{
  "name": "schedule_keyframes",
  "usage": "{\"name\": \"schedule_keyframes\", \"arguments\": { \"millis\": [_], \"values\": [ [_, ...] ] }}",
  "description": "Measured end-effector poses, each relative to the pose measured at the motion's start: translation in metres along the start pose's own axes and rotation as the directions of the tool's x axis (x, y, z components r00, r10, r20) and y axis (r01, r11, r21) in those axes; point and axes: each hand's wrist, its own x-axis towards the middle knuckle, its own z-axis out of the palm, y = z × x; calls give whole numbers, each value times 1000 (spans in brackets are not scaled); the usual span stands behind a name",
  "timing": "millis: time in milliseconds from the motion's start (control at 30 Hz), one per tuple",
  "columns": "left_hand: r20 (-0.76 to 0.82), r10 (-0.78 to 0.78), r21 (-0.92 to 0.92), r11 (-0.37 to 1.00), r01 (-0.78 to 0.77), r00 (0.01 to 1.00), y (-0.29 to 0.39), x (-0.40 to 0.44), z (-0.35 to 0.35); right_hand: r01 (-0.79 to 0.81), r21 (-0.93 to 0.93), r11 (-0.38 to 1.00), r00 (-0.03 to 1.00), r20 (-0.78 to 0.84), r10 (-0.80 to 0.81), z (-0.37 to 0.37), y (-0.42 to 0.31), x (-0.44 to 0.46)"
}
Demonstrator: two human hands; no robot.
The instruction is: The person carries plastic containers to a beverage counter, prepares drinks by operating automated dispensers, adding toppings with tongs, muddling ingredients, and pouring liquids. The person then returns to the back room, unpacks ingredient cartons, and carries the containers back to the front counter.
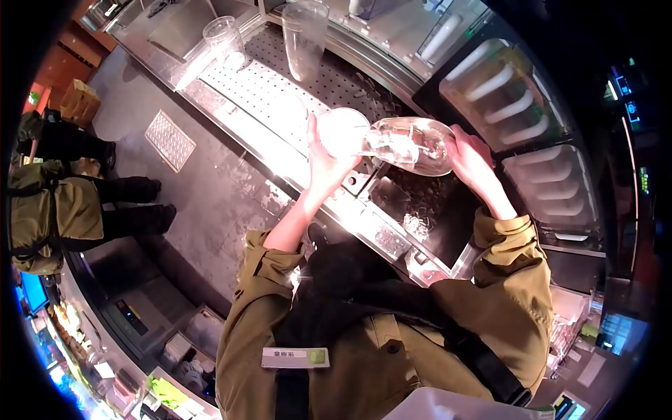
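Tipping step, apparently a pour: the left hand (327,166), fingers curled around a cup (344,131), holds it above the front edge of the table (255,64); the right hand (470,155) grips the outer end of a clear jug (411,145) tilted nearly flat. The next move presumably calls for steady alignment. The jug is transparent, streaked with reflections; glare whitens the cup, hiding its contents.

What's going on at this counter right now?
A person's right hand holds a clear vessel tilted, its mouth end at a glare-whitened cup in the left hand. Whether anything is flowing can't be made out. Farther along the counter, a tall clear container and a shorter clear one stand on perforated metal.
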Motion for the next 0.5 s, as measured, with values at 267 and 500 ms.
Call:
{"name": "schedule_keyframes", "arguments": {
  "millis": [267, 500],
  "values": [
    [5, 79, -71, 994, -79, 997, 2, 12, -7, -123, 158, 980, 990, 94, 109, -3, -1, -5],
    [-10, 60, -31, 998, -61, 998, 14, 8, -2, -93, 175, 980, 995, -15, 97, -15, 1, -22]
  ]
}}
